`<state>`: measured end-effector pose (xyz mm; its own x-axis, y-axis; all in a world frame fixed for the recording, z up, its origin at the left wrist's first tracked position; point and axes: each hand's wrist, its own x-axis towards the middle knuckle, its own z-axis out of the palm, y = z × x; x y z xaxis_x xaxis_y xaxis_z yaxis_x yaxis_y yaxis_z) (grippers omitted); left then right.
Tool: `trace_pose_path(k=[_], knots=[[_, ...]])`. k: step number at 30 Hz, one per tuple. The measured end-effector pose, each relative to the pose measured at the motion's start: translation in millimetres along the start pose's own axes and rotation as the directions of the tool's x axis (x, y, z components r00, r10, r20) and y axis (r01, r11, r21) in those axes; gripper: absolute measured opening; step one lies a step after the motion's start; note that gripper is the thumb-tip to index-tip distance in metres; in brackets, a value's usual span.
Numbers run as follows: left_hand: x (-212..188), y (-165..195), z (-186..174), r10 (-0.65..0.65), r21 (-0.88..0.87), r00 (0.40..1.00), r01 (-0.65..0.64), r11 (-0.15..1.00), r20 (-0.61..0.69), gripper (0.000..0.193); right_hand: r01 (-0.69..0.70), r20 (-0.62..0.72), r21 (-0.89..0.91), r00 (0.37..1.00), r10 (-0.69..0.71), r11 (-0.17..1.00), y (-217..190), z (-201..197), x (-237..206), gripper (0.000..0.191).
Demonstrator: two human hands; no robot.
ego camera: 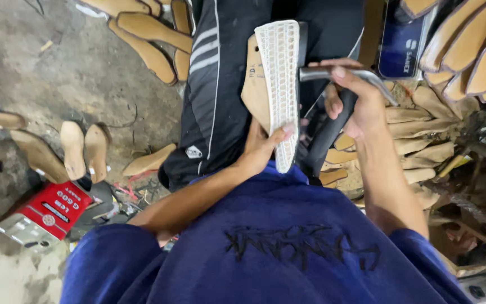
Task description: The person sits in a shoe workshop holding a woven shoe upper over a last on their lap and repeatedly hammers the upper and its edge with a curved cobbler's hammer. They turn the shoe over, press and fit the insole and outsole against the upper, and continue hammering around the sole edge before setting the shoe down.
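My left hand (260, 147) is closed on the white lattice-patterned sole (279, 84) w/ a tan insole (254, 84) behind it, upright over my lap. Right hand (361, 107) is wrapped tight around a metal hammer (333, 76), head touching the sole's edge. Risk: thumb sits near the head, a slip could hit it.

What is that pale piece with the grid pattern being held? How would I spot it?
Start at the black trousers with white stripes at top centre. Beside them, the left hand steadies a long white shoe sole. Unlike the plain tan soles around, it carries a fine lattice tread.
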<state>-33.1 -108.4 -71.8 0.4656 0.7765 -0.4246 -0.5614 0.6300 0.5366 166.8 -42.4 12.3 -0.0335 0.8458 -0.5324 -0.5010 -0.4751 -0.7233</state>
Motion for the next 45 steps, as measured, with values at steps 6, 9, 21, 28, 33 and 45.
trace_pose_path(k=[6, 9, 21, 28, 33, 45], knots=[[18, 66, -41, 0.164, 0.107, 0.963, -0.19, 0.976, 0.215, 0.067, -0.122, 0.279, 0.394, 0.96, 0.008, 0.911, 53, -41, -53, 0.048], [60, 90, -42, 0.077, 0.313, 0.936, -0.192, 0.93, 0.343, 0.05, -0.061, 0.132, 0.302, 0.991, 0.022, 0.951, 64, -39, -64, 0.036], [114, 88, -41, -0.064, 0.365, 0.925, -0.083, 0.927, 0.373, 0.024, 0.157, -0.221, 0.015, 0.964, -0.15, 0.988, 59, 10, -62, 0.03], [115, 95, -41, -0.162, 0.281, 0.942, 0.076, 0.957, 0.295, 0.028, 0.175, -0.204, -0.284, 0.95, -0.238, 0.943, 46, 40, -52, 0.028], [114, 106, -40, -0.129, 0.295, 0.932, 0.025, 0.955, 0.339, 0.029, 0.008, -0.156, -0.524, 0.982, -0.105, 0.852, 8, 43, -39, 0.024], [112, 115, -38, -0.148, 0.239, 0.913, 0.058, 0.969, 0.379, 0.031, 0.134, -0.372, -0.111, 0.913, -0.166, 0.985, 25, 64, -38, 0.024]])
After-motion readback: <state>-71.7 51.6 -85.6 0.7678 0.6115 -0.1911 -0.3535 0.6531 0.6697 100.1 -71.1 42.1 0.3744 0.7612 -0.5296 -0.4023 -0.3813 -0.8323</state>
